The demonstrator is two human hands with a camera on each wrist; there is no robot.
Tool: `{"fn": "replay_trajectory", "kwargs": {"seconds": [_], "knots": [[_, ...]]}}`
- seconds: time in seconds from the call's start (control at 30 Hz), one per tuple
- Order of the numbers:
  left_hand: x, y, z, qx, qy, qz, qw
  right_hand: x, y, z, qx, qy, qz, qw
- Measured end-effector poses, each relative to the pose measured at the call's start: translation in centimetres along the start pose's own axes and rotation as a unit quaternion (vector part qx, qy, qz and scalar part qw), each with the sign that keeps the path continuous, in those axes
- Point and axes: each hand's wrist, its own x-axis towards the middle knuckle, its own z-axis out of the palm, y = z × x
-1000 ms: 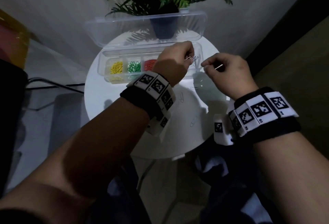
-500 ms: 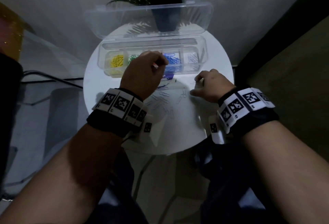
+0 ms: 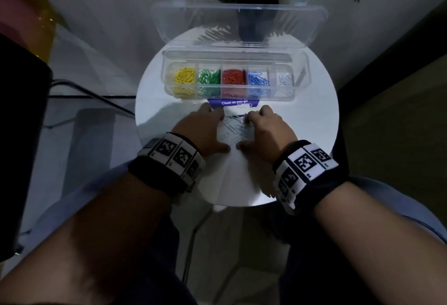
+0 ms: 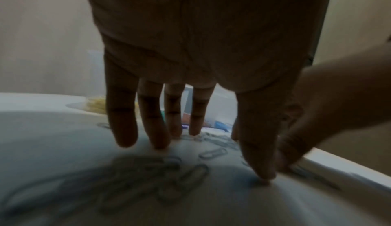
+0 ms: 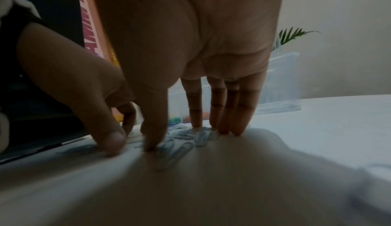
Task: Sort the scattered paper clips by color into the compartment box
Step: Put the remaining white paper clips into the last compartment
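Both forearms reach forward side by side, each wrist wrapped in a black band with white marker tiles. The left hand [image 3: 202, 131] lies palm down on the round table [image 3: 314, 120], fingers straight and slightly spread, fingertips and thumb tip touching the tabletop. The right hand [image 3: 265, 130] lies just beside it in the same pose, straight fingers close together, a ring on one finger, its thumb tip nearly meeting the left thumb.

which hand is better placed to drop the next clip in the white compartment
Probably the right hand. It rests on the loose clips nearer the box's right end, where the white compartment is. The left hand would have to cross over it.
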Motion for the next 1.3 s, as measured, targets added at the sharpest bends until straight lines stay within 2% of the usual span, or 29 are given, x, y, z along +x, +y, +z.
{"fn": "replay_trajectory", "kwargs": {"seconds": [0.2, 0.43, 0.73, 0.83, 1.03, 1.17, 1.3], "knots": [[-0.4, 0.9, 0.9, -0.022, 0.008, 0.059, 0.998, 0.5, -0.6, 0.1, -0.007, -0.013, -0.033, 0.999], [0.4, 1.2, 1.1, 0.009, 0.004, 0.09, 0.996, 0.3, -0.5, 0.3, -0.03, -0.008, -0.05, 0.998], [0.7, 1.2, 1.1, 0.031, -0.028, 0.086, 0.995, 0.2, 0.6, 0.2, 0.05, 0.027, -0.057, 0.997], [0.7, 1.5, 1.0, 0.034, -0.03, 0.091, 0.995, 0.4, 1.3, 0.0, 0.131, 0.043, -0.048, 0.989], [1.3, 2.1, 0.4, 0.005, -0.025, 0.099, 0.995, 0.4, 2.5, -2.3, 0.224, 0.124, -0.043, 0.966], [1.5, 2.1, 0.1, -0.002, -0.008, 0.085, 0.996, 1.2, 4.2, -5.0, 0.294, 0.223, -0.02, 0.929], [1.6, 2.3, 0.4, -0.034, -0.01, 0.086, 0.996, 2.6, 5.3, -6.9, 0.315, 0.311, 0.005, 0.897]]}}
